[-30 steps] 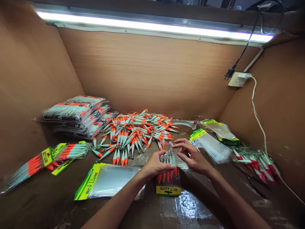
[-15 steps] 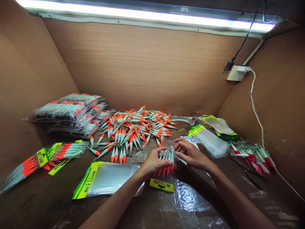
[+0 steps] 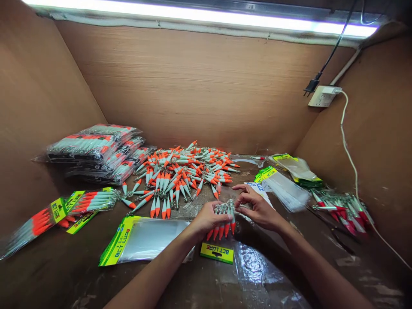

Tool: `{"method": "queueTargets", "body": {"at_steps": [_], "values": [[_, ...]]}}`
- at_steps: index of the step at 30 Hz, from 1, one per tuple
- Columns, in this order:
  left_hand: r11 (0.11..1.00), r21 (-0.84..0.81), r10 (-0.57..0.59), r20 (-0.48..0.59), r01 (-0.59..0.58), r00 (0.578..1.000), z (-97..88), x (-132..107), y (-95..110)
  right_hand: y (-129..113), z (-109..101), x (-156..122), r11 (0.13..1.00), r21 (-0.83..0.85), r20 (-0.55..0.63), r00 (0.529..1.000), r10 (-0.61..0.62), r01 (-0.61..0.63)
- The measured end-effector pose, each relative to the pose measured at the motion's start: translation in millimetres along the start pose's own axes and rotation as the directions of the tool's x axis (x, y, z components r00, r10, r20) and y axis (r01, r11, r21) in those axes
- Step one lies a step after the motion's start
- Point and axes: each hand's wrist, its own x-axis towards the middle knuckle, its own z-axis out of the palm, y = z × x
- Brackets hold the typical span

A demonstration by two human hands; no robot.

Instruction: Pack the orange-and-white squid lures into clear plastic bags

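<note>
Left hand is clasping a bundle of lures, orange tips toward the wearer, inside a clear bag lying at the centre of the glossy tabletop. Right hand, which was hovering spread a second ago, is now pinching the bag's mouth at the hook ends. Loose lures are lying heaped behind and empty bags to the left. Cardboard walls are enclosing the bench, and a strip light is glowing overhead.

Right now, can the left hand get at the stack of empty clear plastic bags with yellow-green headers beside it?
Probably yes: the stack of empty clear plastic bags lies just beside the left hand with nothing between, though its fingers grip a row of orange-tipped white lures.
</note>
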Motion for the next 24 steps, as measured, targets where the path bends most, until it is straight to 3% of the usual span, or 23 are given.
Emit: {"method": "queueTargets", "body": {"at_steps": [4, 12, 19, 24], "values": [[0.998, 0.065, -0.007, -0.005, 0.007, 1.0, 2.3, -1.1, 1.5, 0.5, 3.7, -0.4, 0.997, -0.031, 0.0, 0.997, -0.075, 0.075], [0.959, 0.275, 0.088, -0.078, -0.064, 0.993, -1.5, -1.8, 2.5, 1.2, 3.4, -2.0, 0.995, -0.053, 0.025, 0.996, -0.083, 0.084], [0.888, 0.434, 0.257, -0.189, -0.154, 0.948, -1.5, 2.9, -2.6, 3.1, 19.6, -4.0, 0.988, -0.152, -0.099, 0.994, -0.043, 0.027], [0.89, 0.42, 0.262, -0.152, -0.177, 0.953, 0.1, 2.5, -1.7, 2.1, 20.9, -5.6, 0.976, -0.16, 0.004, 0.988, -0.152, 0.151]]}}
